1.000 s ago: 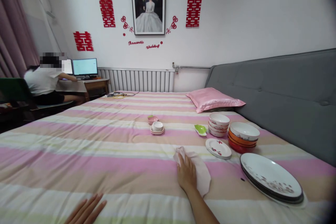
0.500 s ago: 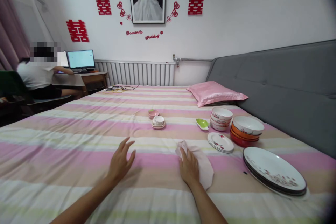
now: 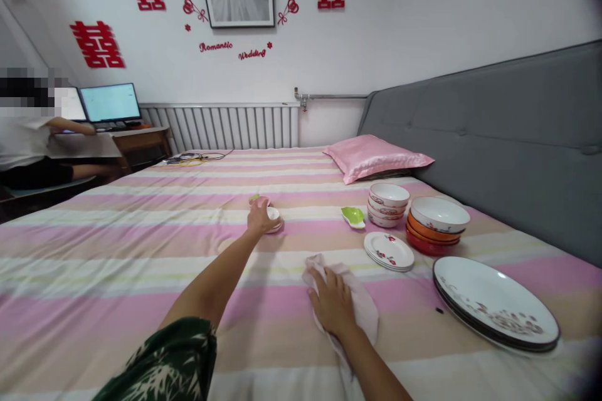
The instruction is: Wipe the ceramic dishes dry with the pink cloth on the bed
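Observation:
My left hand [image 3: 259, 217] is stretched far out over the striped bed and closes around a small stack of white cups on a pink saucer [image 3: 274, 218]; a pink little bowl with green inside [image 3: 256, 199] peeks out just behind it. My right hand [image 3: 332, 299] lies flat, fingers spread, on a pale pink cloth [image 3: 363, 308] in the near middle of the bed.
To the right stand a green leaf-shaped dish [image 3: 353, 216], stacked white bowls [image 3: 388, 203], orange and red bowls [image 3: 437, 226], small plates [image 3: 389, 251] and large oval plates [image 3: 495, 311]. A pink pillow [image 3: 375, 157] and grey headboard [image 3: 508, 138] lie beyond. Another person sits at a desk [image 3: 28, 144] far left.
My left arm has reached forward from the near bed edge to the cup stack and closed on it. The right hand stays on the cloth. The view has swung slightly left and down.

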Tool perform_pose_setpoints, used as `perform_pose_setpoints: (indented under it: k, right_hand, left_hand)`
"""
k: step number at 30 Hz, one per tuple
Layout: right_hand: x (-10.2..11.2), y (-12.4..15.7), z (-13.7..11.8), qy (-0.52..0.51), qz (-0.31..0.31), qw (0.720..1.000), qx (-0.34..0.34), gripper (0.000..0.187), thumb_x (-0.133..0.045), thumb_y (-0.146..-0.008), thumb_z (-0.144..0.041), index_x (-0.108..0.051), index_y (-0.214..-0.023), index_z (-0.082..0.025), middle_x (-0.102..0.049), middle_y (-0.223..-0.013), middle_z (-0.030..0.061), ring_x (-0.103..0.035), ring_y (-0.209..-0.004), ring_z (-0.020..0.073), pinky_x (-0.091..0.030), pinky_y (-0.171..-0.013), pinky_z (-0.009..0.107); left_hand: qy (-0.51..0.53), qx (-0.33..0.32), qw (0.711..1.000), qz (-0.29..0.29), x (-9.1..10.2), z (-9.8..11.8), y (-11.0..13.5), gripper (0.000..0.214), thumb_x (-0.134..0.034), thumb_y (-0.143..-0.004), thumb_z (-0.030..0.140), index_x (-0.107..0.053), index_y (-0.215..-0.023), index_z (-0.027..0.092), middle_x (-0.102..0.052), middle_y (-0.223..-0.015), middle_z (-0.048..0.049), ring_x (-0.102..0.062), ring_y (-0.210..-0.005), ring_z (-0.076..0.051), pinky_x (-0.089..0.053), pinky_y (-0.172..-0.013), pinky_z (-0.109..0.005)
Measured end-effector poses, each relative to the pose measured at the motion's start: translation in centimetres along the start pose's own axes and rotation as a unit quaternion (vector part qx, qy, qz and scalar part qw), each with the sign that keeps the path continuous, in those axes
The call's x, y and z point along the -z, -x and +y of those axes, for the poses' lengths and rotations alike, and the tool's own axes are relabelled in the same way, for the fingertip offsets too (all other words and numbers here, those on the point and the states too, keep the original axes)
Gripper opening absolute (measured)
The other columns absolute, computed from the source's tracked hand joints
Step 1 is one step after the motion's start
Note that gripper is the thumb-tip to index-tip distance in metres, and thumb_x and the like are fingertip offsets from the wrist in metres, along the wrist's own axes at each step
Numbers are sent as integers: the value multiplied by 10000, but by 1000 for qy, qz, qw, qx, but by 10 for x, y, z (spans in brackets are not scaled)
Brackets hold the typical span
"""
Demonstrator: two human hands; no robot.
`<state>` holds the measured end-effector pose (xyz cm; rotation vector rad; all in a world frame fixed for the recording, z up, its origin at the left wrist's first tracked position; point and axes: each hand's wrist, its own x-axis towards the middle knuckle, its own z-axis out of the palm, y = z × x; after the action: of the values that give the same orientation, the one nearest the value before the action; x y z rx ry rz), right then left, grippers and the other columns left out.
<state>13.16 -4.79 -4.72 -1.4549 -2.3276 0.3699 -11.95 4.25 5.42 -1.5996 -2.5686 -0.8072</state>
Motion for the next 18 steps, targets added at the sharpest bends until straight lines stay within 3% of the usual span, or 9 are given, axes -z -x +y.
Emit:
perform_pose_setpoints:
  k: [4, 8, 18]
  right_hand:
    - [1, -9, 13, -17, 20, 999, 34, 437, -434, -851, -356, -429, -1287, -379, -431, -1324, 49, -368, -1219, 249, -281, -987, 419]
    - [0, -10, 17, -34, 30, 998, 41, 440, -434, -851, -343, -425, -1291, -367, -431, -1314, 50, -368, -1207, 245, -271, -994, 415]
    - [2, -12, 18, -49, 37, 997, 42, 436, -445, -843, -331, -439, -1278, -357, -442, -1292, 51, -377, -1186, 243, -277, -983, 402]
  left_hand:
    - [-55, 11, 998, -34, -19, 2, -24, 653, -671, -670, 469, -447, -1236, 232, -371, -1355, -142, -364, -1239, -342, -340, -965, -476]
    - [-92, 24, 993, -75, -31, 0, -44, 408, -527, -842, 355, -481, -1205, 174, -502, -1230, -101, -524, -1062, -238, -446, -871, -460]
    - [-122, 57, 977, -162, -31, -2, -68, 344, -531, -848, 317, -516, -1153, 159, -553, -1145, -85, -571, -974, -204, -494, -801, -404]
